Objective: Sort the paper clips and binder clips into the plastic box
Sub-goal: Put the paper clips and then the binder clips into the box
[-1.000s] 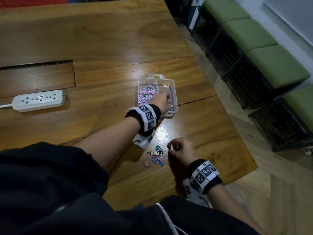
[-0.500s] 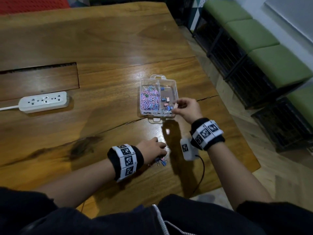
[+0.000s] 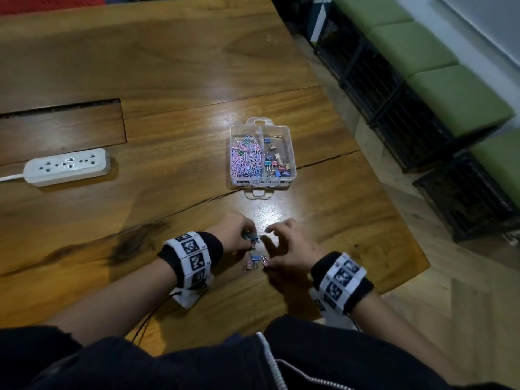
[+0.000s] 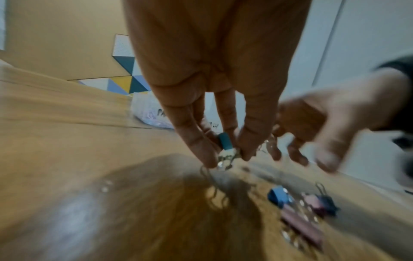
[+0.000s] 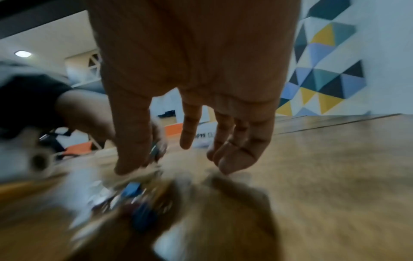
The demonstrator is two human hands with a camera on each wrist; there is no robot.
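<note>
A clear plastic box (image 3: 291, 153) stands on the wooden table, pastel paper clips (image 3: 246, 160) in its left half and several binder clips (image 3: 275, 164) in its right half. Near the table's front edge lie a few loose binder clips (image 3: 254, 261), blue and pink (image 4: 299, 208). My left hand (image 3: 239, 235) pinches a teal binder clip (image 4: 225, 143) just above the table. My right hand (image 3: 284, 243) hovers over the loose clips (image 5: 134, 189) with spread fingers (image 5: 190, 130), holding nothing.
A white power strip (image 3: 67, 166) lies at the left on the table (image 3: 168, 66). A sunken slot (image 3: 62, 128) runs behind it. The table's right edge drops to the floor, where black wire crates with green cushions (image 3: 439, 88) stand.
My right hand has come back from the box to the loose clips near the front edge. My left hand has stayed at the pile and now pinches a teal clip.
</note>
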